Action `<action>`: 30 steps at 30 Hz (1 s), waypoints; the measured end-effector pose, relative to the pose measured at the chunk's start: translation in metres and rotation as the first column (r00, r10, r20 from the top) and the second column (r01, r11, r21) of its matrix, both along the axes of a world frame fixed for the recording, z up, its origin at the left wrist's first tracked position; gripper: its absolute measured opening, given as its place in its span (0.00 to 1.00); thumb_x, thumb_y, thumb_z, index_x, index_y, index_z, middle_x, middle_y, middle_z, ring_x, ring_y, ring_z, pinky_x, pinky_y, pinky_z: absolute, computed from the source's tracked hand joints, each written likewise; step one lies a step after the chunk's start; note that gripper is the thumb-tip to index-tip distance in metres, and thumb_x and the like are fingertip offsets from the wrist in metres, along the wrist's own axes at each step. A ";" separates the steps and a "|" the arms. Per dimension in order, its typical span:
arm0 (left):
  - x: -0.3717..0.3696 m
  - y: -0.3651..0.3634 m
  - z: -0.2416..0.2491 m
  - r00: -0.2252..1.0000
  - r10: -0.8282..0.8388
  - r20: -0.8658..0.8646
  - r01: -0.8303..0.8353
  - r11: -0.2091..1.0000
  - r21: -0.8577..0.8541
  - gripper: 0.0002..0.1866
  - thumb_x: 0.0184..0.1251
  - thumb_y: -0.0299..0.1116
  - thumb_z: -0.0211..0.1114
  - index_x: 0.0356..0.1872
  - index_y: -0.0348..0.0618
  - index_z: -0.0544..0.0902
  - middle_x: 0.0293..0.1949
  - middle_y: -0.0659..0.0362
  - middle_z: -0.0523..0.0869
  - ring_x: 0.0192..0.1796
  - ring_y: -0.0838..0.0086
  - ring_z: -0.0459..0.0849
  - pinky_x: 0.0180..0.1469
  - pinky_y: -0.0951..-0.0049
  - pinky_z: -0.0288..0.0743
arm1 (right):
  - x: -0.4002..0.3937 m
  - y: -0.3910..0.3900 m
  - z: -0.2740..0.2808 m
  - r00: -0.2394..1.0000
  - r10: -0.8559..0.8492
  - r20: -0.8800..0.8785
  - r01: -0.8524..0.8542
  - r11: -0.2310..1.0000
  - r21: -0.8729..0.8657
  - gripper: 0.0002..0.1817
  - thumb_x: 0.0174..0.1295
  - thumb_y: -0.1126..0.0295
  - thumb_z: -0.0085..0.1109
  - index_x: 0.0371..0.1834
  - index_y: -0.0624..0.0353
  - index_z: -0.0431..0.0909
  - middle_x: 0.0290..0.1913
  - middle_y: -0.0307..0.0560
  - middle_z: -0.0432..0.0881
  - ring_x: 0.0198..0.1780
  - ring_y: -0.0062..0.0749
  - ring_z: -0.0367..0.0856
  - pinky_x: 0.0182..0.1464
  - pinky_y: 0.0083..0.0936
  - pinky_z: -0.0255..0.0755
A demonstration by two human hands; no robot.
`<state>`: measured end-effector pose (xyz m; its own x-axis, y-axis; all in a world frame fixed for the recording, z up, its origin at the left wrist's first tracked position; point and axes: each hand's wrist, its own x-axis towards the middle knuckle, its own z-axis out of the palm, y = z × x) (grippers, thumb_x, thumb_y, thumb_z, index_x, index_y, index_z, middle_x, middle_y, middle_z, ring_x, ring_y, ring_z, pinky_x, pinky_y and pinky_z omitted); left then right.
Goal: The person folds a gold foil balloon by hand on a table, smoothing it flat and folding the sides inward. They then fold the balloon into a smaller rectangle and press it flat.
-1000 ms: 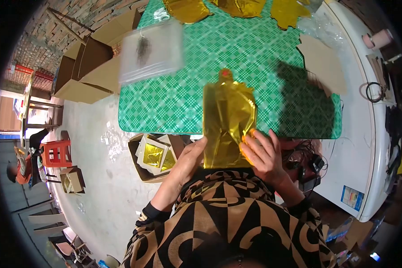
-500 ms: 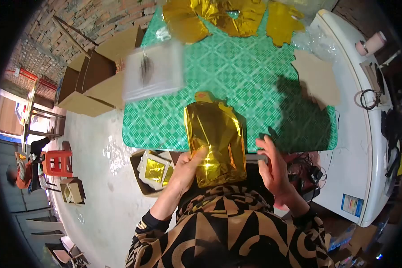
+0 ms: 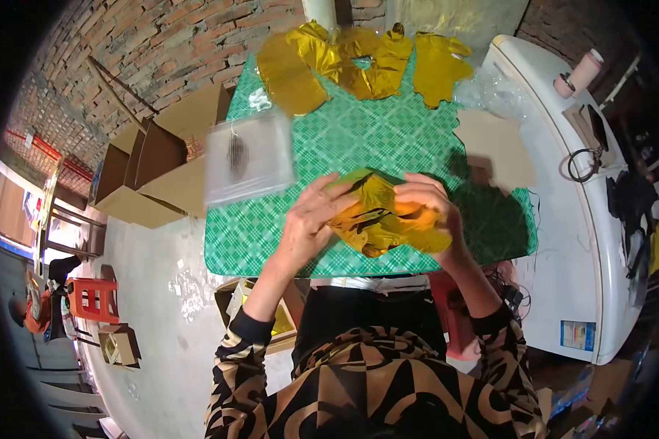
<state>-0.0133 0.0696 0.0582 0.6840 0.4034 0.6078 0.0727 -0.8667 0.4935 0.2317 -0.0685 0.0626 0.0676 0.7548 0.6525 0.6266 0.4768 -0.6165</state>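
Note:
A crumpled gold foil piece (image 3: 377, 219) is held between both hands, above the near part of the green checked table (image 3: 249, 249). My left hand (image 3: 307, 219) grips its left side, fingers bent over the foil. On the right side my right hand (image 3: 432, 208) has its fingers closed on the foil. Several flat gold foil pieces (image 3: 293, 77) lie at the table's far edge. At the left of the table is a stack of clear plastic bags (image 3: 263, 157) with a dark mark on it.
Brown cardboard (image 3: 494, 150) lies at the table's right, beside a white appliance (image 3: 564, 219). Open cardboard boxes (image 3: 157, 157) stand left of the table. Below the table edge is a box (image 3: 289, 322) with gold contents. A red stool (image 3: 95, 298) and a person (image 3: 36, 311) are far left.
Both hands have moved up over the table with the foil. The foil, upright and smooth before, is now folded and crumpled. My right hand, free before, has taken hold of it.

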 end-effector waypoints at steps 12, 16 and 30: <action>-0.024 -0.060 -0.038 0.984 0.060 -0.167 -0.064 0.998 -0.017 0.32 0.49 0.13 0.71 0.61 0.40 0.89 0.67 0.48 0.87 0.76 0.47 0.79 0.77 0.49 0.75 | -0.028 -0.051 -0.044 0.875 -0.058 0.481 0.092 0.995 -0.048 0.14 0.61 0.75 0.69 0.50 0.59 0.90 0.58 0.45 0.88 0.66 0.44 0.82 0.64 0.41 0.80; -0.030 -0.069 -0.047 0.980 0.078 -0.185 -0.087 0.995 -0.039 0.26 0.54 0.15 0.74 0.57 0.38 0.91 0.64 0.48 0.89 0.74 0.49 0.82 0.76 0.51 0.76 | -0.036 -0.055 -0.046 0.845 -0.046 0.532 0.078 0.996 -0.037 0.15 0.60 0.76 0.69 0.52 0.59 0.90 0.58 0.45 0.88 0.66 0.43 0.82 0.65 0.39 0.81; -0.029 -0.067 -0.049 0.982 0.057 -0.178 -0.073 0.994 -0.086 0.23 0.54 0.18 0.76 0.55 0.38 0.92 0.62 0.49 0.90 0.73 0.50 0.83 0.75 0.53 0.76 | -0.017 -0.071 -0.045 0.864 0.109 0.491 0.002 0.975 -0.220 0.24 0.59 0.77 0.67 0.61 0.65 0.86 0.64 0.52 0.87 0.69 0.46 0.82 0.70 0.44 0.73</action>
